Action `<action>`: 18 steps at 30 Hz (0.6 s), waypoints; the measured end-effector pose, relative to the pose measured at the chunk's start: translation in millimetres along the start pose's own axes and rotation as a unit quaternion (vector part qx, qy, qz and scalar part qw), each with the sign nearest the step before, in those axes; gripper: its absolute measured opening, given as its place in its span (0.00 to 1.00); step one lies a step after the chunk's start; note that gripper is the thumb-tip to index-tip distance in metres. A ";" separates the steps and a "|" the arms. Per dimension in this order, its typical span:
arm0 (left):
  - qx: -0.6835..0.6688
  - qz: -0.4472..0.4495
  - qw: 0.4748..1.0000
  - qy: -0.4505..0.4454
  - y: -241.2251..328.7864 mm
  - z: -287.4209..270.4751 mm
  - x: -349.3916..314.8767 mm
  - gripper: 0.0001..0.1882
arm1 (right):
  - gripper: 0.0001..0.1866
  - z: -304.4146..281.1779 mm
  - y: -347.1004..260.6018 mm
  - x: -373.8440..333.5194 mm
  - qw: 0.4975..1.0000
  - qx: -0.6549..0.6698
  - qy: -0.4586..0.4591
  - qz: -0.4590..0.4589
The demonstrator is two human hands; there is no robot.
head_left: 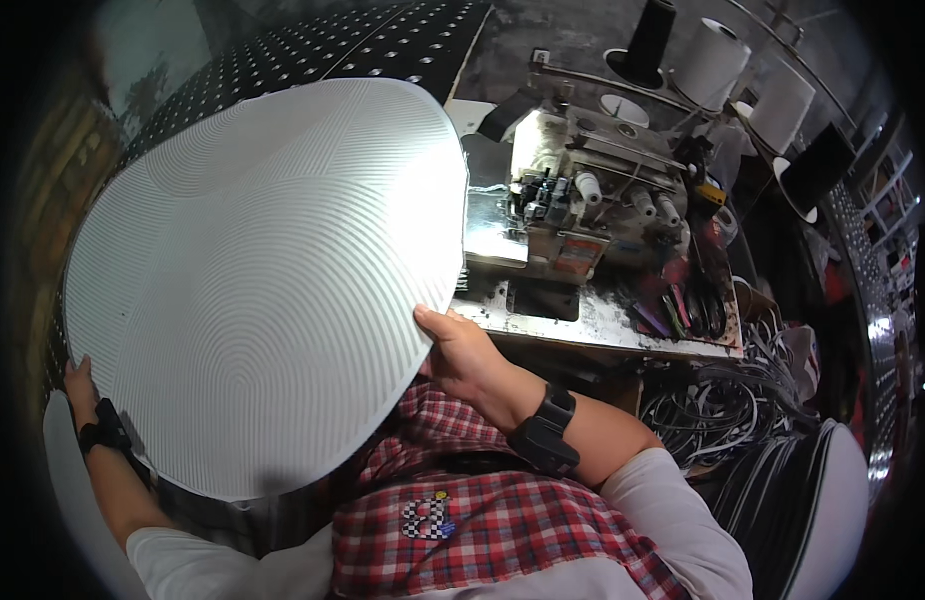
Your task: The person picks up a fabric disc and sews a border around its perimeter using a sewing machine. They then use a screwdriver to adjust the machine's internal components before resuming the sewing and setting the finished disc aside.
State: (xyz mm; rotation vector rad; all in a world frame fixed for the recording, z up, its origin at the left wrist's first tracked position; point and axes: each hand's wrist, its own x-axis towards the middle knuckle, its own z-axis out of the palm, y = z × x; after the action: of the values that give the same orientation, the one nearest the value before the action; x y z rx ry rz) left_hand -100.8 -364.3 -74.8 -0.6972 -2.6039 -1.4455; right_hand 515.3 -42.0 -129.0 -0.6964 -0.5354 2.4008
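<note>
A large rounded mat [253, 270], pale grey with curved ribbed lines, fills the left half of the view. My right hand [459, 350] grips its right edge, thumb on top and fingers underneath. At the mat's lower left edge, my left hand [80, 388] closes on it, with most of its fingers hidden. Just past the mat's right edge stands an industrial sewing machine [603, 170], its work area lit by a bright lamp. The mat touches or overlaps the front of the machine's metal bed [498, 240]; which one I cannot tell.
Thread cones, white [711, 65] and black [818, 170], stand behind the machine. Scissors [705, 308] lie on the table's right corner. Tangled grey strips [708, 405] hang below, beside a stack of mats [783, 500]. A black perforated surface [383, 50] lies beyond.
</note>
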 end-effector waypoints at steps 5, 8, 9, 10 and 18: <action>-0.023 -0.098 0.995 -0.015 -33.7 -42.2 -33.1 0.36 | 0.17 -9.7 -10.3 1.5 0.995 -0.073 -0.051 0.033; 0.047 -0.150 0.987 -0.035 -49.4 3.3 -61.9 0.39 | 0.19 -3.9 -2.7 12.7 0.996 -0.086 0.004 -0.015; 0.049 -0.151 0.986 -0.038 -39.9 10.3 -62.8 0.39 | 0.20 -4.4 -7.1 13.5 0.995 -0.074 0.029 -0.053; 0.047 -0.158 0.986 -0.025 -34.3 9.4 -65.5 0.39 | 0.20 -7.5 -8.4 16.6 0.991 -0.092 0.037 -0.084; 0.042 -0.160 0.986 -0.009 -36.3 2.2 -71.7 0.38 | 0.17 2.4 -12.0 13.9 0.992 -0.071 0.062 -0.087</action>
State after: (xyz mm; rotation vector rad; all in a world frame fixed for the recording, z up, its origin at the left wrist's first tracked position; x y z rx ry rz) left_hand -52.0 -403.8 -124.9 -0.2908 -2.8736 -1.3935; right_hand 509.2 -24.9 -125.9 -0.8188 -0.6893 2.1580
